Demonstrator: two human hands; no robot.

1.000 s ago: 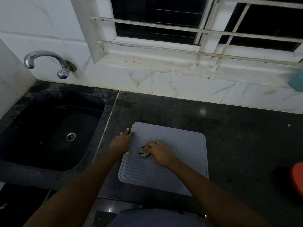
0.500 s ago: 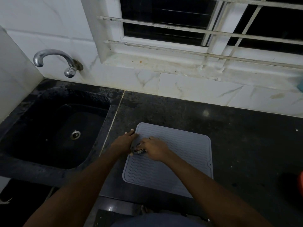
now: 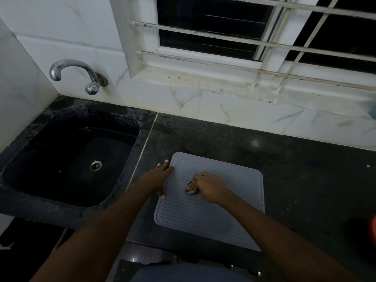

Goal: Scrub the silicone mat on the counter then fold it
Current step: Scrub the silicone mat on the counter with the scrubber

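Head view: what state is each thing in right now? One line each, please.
silicone mat: lying flat and unfolded on the counter.
scrubber: held against the mat.
right hand: fingers curled round the scrubber.
left hand: fingers straight, pressing on the mat's left edge.
tap: no water visibly running.
sink: drain uncovered.

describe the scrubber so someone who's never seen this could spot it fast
Right of the black sink, a grey mat lies flat on the dark counter. Near its middle, the right hand grips the scrubber: a small black-and-white wad against plain grey.
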